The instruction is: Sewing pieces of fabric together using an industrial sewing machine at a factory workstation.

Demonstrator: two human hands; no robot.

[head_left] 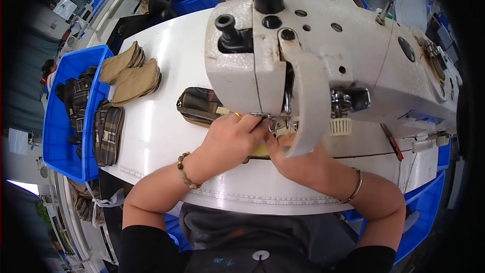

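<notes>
Both my hands meet under the head of a white sewing machine (232,76), close by its needle and presser foot. My left hand (227,140) has its fingers pinched together beside the foot; what they grip is hidden. Close against it, my right hand (300,161) is also closed, partly behind the machine's pale curved guard (309,106). A dark plaid fabric pouch piece (197,102) with a dark edge lies behind my left hand and reaches toward the needle. Yellowish material (260,150) shows between my hands. A thin dark strip (361,155) runs rightward from my right hand along the table.
Two stacks of khaki fabric pieces (135,85) lie at the table's left. Finished-looking plaid pieces (107,134) rest beside a blue bin (63,159) holding more dark plaid pieces. Red-handled snippers (393,144) lie right of the machine. A printed ruler (268,201) follows the front edge.
</notes>
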